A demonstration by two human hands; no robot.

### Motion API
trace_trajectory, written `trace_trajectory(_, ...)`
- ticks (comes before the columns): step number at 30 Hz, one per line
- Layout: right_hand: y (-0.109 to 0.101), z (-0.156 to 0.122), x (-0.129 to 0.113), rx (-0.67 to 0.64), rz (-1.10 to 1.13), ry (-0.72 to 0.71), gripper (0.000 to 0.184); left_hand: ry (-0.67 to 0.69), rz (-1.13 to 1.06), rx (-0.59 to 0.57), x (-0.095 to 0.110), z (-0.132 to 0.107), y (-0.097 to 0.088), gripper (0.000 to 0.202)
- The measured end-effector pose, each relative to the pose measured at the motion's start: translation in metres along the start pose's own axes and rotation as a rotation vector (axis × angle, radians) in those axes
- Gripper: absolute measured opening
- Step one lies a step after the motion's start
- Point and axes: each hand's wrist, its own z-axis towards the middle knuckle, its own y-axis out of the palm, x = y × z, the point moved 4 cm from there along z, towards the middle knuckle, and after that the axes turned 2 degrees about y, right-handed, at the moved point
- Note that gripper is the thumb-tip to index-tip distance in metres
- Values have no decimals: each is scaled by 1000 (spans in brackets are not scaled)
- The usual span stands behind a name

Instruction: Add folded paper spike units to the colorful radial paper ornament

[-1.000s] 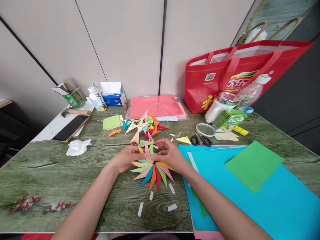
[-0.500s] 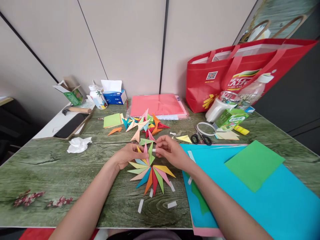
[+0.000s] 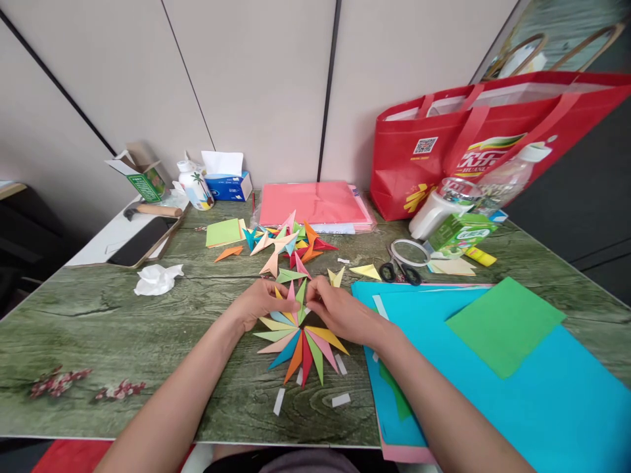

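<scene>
In the head view, the folded-paper star (image 3: 303,345) lies on the tabletop (image 3: 93,328), its slim, sharp points fanning in yellow, peach, blue, orange, red, green and pink. The left hand (image 3: 259,304) pinches its far points; the right hand (image 3: 340,307) curls just beside, its grip unclear. White strips (image 3: 279,401) lie nearby.

Soft, even light; faint shadows; wide-angle stretch toward edges (red bag (image 3: 451,128) splays outward).
</scene>
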Motion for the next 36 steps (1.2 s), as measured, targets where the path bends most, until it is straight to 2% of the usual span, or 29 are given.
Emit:
trace_trajectory(6,1,-1,-2,-2,-68,-17,8,3,20,2,1,0,1,32)
trace_trajectory(12,3,-1,-3,-34,-84,15,6,33,24,-10,2,0,2,31)
trace_trajectory(16,2,-1,-3,-10,-58,48,6,41,24,-4,2,-1,1,30)
trace_trajectory(25,7,1,9,54,163,128,12,67,-8,8,2,-1,2,29)
trace_trajectory(32,6,1,23,49,376,330,8,33,-24,27,0,-1,0,33)
trace_trajectory(36,9,2,29,4,486,427,18,32,-34,16,-1,0,0,35)
